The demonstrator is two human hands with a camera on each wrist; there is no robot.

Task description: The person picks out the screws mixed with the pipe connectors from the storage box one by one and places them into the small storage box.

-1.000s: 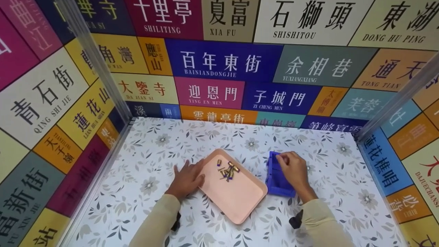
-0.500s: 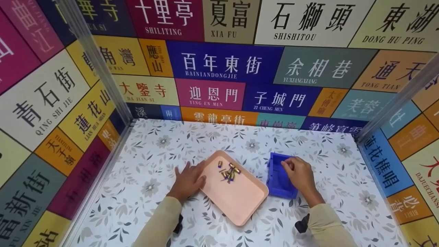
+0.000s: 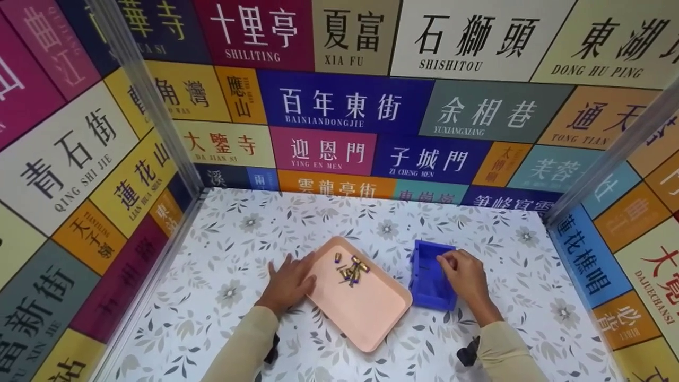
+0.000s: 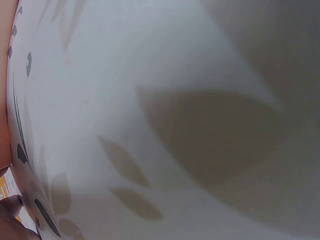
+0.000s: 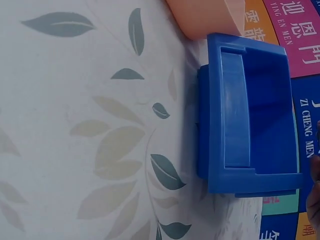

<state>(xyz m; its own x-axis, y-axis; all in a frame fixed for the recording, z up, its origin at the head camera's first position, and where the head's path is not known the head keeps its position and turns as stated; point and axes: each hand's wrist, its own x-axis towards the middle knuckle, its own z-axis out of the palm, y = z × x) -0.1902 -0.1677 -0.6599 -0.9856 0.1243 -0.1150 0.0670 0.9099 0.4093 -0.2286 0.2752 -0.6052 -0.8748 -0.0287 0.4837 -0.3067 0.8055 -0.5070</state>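
Note:
My left hand point(image 3: 288, 284) rests at the left edge of a peach-coloured tray point(image 3: 366, 323), fingers spread and thumb at the rim. Toward the tray's far end lie several small brass-coloured pieces point(image 3: 353, 270), some cylindrical with dark blue ends, others thin. To its right stands a blue plastic bin point(image 3: 432, 305), also in the right wrist view as an open bin point(image 5: 232, 110). Over the bin's right side my right hand point(image 3: 468, 278) pinches with thumb and fingertips. A small dark piece shows by those fingers at the right wrist view's edge; its kind cannot be made out.
A white table point(image 3: 238, 233) with a grey leaf pattern lies under everything. Panels with colourful place-name signs point(image 3: 339, 101) enclose it at the back and both sides. The tray's near right rim is close beside the bin.
My right hand has moved from the bin's far part toward its right side and slightly nearer. The left hand and tray stay in place; the whole view has shifted slightly.

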